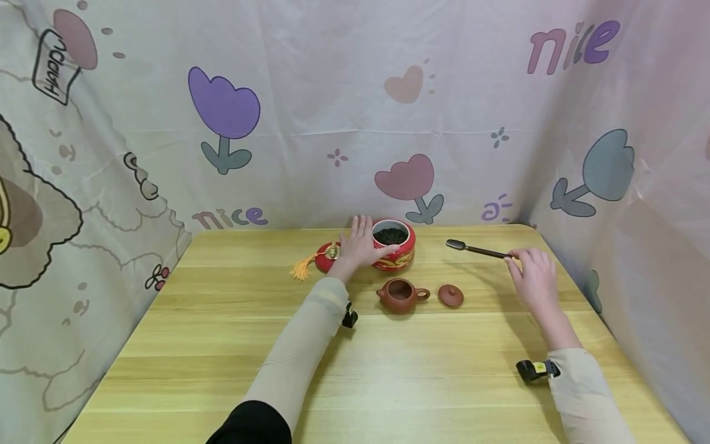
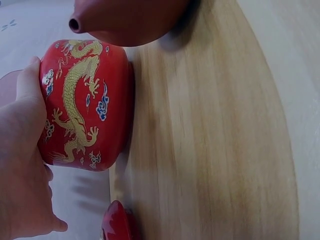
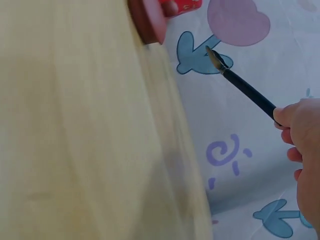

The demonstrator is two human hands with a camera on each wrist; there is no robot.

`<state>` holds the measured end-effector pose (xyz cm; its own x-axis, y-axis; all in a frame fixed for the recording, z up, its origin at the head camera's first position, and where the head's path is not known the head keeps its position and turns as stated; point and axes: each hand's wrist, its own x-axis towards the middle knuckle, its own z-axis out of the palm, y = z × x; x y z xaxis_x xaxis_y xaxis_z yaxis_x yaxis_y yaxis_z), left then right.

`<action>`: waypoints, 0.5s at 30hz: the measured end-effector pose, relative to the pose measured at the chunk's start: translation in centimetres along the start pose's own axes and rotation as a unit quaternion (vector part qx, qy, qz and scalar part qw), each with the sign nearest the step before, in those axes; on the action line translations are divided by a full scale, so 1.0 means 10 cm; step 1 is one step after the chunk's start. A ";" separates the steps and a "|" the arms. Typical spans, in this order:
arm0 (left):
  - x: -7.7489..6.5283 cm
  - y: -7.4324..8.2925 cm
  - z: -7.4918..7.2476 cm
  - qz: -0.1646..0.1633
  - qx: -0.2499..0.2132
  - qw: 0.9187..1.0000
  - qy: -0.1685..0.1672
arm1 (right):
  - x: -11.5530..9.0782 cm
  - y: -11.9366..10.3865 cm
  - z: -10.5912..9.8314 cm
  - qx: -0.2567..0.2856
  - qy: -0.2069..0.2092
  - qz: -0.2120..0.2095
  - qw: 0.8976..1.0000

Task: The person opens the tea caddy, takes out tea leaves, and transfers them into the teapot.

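My left hand (image 1: 362, 248) is at the left side of a red jar (image 1: 400, 256) with a gold dragon, its thumb lying along the rim. The fingers look extended rather than curled round it. Dark tea leaves (image 1: 390, 236) fill the inside of the jar. On the right, my right hand (image 1: 535, 277) pinches the handle end of a dark tea scoop (image 1: 478, 249), held above the table and pointing left. In the right wrist view, the scoop (image 3: 247, 89) shows a slim black handle. A brown clay teapot (image 1: 400, 297) stands uncovered in front of the jar.
The teapot's lid (image 1: 450, 296) lies right of the pot. Left of the jar, partly behind my left hand, sits a red jar lid (image 1: 324, 259) with an orange tassel (image 1: 302, 269). A printed cloth (image 1: 310, 92) hangs behind the wooden table (image 1: 233, 345).
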<state>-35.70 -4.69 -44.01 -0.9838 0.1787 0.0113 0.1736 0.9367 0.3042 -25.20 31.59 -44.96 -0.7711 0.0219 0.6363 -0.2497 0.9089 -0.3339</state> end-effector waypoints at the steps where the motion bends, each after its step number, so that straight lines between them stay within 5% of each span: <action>1: 0.00 0.00 0.00 -0.001 0.000 1.000 0.000 | 0.02 -0.01 0.00 0.004 0.007 -0.005 1.000; 15: 0.00 -0.02 0.00 0.011 0.000 1.000 0.005 | 0.33 -0.24 -0.03 0.048 0.051 -0.049 0.996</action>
<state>-35.68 -4.86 -44.11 -0.9802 0.1963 0.0272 0.1952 0.9327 0.3034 -26.94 29.59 -41.90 -0.6781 -0.0176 0.7348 -0.3792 0.8648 -0.3292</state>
